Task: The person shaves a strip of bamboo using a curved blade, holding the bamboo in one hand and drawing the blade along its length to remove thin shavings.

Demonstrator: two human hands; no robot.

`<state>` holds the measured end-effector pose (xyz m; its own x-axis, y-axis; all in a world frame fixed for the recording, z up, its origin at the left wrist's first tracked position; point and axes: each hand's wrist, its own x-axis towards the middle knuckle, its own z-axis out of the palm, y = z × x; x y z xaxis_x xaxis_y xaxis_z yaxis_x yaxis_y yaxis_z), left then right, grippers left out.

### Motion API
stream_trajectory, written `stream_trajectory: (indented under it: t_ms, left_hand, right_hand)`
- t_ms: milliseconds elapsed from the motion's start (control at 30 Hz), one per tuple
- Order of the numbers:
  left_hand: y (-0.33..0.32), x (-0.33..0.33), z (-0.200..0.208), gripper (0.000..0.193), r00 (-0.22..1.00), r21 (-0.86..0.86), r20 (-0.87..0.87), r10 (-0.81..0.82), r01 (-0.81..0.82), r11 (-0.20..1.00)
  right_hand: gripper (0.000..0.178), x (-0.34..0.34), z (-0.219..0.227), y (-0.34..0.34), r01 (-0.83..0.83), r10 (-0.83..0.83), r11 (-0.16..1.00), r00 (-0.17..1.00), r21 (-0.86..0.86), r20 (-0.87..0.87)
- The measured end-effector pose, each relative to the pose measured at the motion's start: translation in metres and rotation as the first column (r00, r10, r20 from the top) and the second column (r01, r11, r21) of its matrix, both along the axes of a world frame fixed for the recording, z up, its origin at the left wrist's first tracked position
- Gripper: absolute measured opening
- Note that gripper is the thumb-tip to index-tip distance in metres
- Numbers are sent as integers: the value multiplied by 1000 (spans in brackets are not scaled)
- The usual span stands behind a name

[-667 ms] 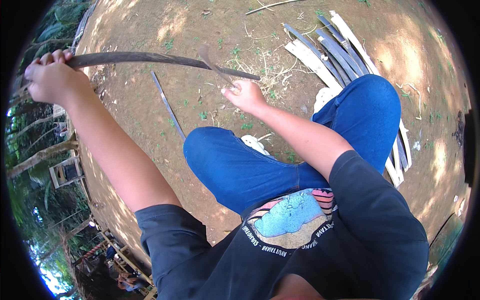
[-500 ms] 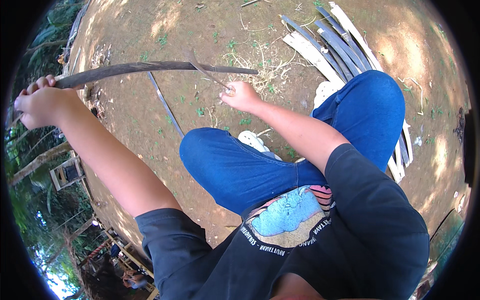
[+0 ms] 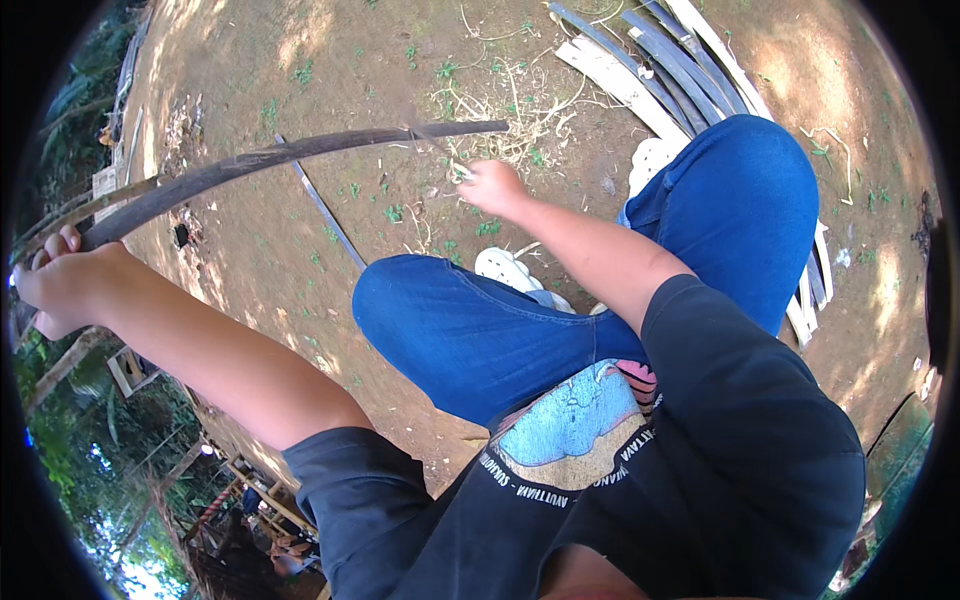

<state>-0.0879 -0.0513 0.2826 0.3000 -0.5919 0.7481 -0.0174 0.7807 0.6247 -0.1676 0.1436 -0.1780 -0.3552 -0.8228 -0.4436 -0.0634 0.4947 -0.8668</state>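
Observation:
My left hand (image 3: 68, 285), at the far left, is closed round the near end of a long, dark, slightly bowed strip (image 3: 240, 164), which looks like wood or bamboo. The strip runs out over the ground to the right, its thin end beyond my right hand (image 3: 493, 188). Those right fingers are wrapped round the handle of a thin, curved blade tool (image 3: 437, 146). Its blade crosses the strip near the thin end, seemingly touching it; blur hides the blade's exact shape.
Dark and pale strips (image 3: 690, 90) lie in a pile beyond my right knee. A narrow dark strip (image 3: 325, 208) rests on the earth by my left knee. Pale shavings (image 3: 515, 110) litter the ground. White shoes (image 3: 507, 268) show below my bent legs; wooden poles stand at left.
My left hand has moved down and a little left, tilting the strip more steeply. The curved tool now crosses the strip closer to its thin end; my right hand has shifted slightly right.

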Motion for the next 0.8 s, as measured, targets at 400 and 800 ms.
stream_trajectory:
  t_ms: [400,800]
  left_hand:
    - [-32,34,-3,30,998,-9,-64,-12,11,1000]
    - [-69,70,8,40,997,-25,66,-26,28,999]
  right_hand:
    - [31,28,100,-18,34,4,924,995,-382,97]
    - [35,-7,1,22,-41,44,996,998,83,-35]
